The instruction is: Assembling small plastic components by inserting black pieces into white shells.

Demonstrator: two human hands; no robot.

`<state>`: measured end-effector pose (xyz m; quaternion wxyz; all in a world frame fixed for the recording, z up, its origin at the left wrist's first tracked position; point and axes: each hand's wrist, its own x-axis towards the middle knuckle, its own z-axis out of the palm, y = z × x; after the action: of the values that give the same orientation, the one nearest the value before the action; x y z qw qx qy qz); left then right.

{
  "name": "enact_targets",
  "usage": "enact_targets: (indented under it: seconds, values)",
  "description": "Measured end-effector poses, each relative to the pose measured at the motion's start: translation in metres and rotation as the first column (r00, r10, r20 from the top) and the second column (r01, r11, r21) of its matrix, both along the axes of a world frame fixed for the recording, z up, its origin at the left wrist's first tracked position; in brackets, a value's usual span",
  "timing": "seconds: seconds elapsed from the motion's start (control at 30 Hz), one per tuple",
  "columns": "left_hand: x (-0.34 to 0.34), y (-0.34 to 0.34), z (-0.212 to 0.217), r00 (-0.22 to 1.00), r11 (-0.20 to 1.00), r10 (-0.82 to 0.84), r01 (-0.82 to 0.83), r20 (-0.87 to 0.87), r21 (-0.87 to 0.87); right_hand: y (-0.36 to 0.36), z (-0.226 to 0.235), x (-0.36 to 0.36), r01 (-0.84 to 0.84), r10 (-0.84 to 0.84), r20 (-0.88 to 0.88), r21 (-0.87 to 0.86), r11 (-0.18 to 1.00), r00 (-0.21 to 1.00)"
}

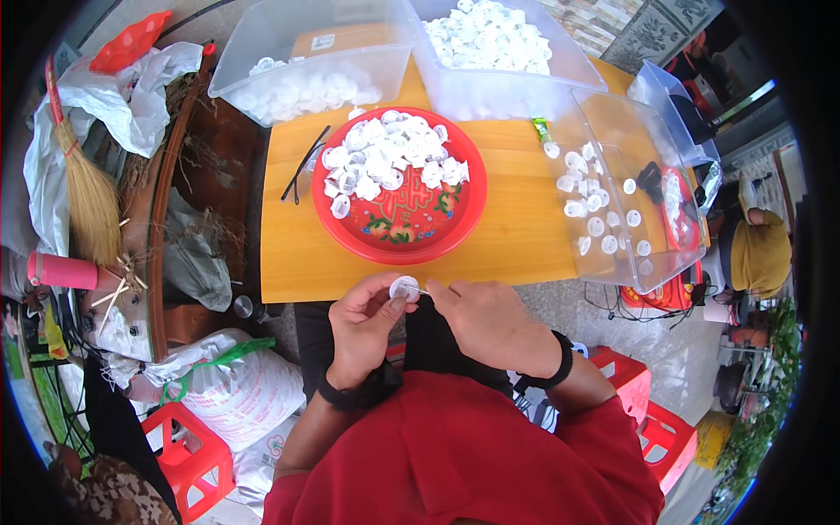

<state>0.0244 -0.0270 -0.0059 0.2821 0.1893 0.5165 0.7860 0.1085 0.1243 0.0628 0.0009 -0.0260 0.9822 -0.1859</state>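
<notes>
Just past the near edge of the table, my left hand (361, 325) pinches a small round white plastic piece (404, 287) between thumb and fingers. My right hand (494, 322) is closed on a thin metal tool (423, 291), whose tip meets that piece; the fingers cover its handle, so its kind cannot be told. Beyond both hands a red round tray (395, 255) with a printed fruit pattern rests on the table. A heap of similar white pieces (389, 149) lies in its far half.
On the wooden table (525, 254) stand a clear bin (254, 87) and another bin (569, 79), both holding white pieces. A clear box (647, 284) with scattered pieces overhangs the right edge. Black tweezers (302, 166) lie left of the tray. Red stools (197, 477) flank me.
</notes>
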Motion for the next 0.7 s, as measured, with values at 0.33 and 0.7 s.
enact_targets:
  seconds: [0.33, 0.7]
  values:
    - [-0.002, -0.001, 0.002, 0.997, 0.998, 0.008, -0.013, 0.083, 0.067, -0.001, 0.014, 0.008, 0.051, -0.055, -0.042, -0.096, 0.994, 0.998]
    - [0.0, 0.001, 0.003, 0.999, 0.998, 0.026, -0.028, 0.03, 0.058, -0.001, 0.011, 0.007, 0.049, -0.049, -0.027, 0.004, 0.999, 0.998]
